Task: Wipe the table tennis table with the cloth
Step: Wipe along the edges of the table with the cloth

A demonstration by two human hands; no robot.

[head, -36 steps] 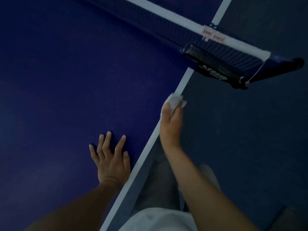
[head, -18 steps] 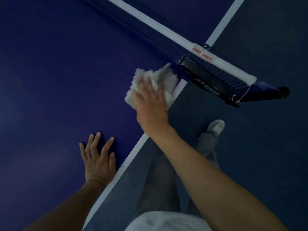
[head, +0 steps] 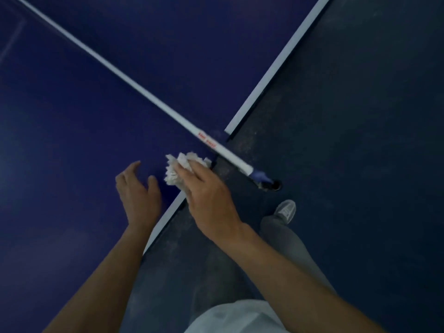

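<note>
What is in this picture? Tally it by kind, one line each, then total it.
Hands: 2, left hand, right hand
Cloth: 1
Table: 1
Net: 1
Shoe: 1
Total: 6

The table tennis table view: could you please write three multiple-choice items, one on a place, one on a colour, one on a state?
1. Where is the cloth?
A. On the table corner beside the net's end
B. On the floor
C. Draped over the net

2. What colour is the table surface?
A. Green
B. Deep blue
C. Red

3. What is the left hand doing?
A. Gripping the net post
B. Holding the cloth
C. Open over the table, holding nothing

Answers:
1 A: the right hand presses the crumpled cloth on the table near the net and the white edge line.
2 B: the top is deep blue with white lines.
3 C: its fingers are spread and no object is in it.
</note>
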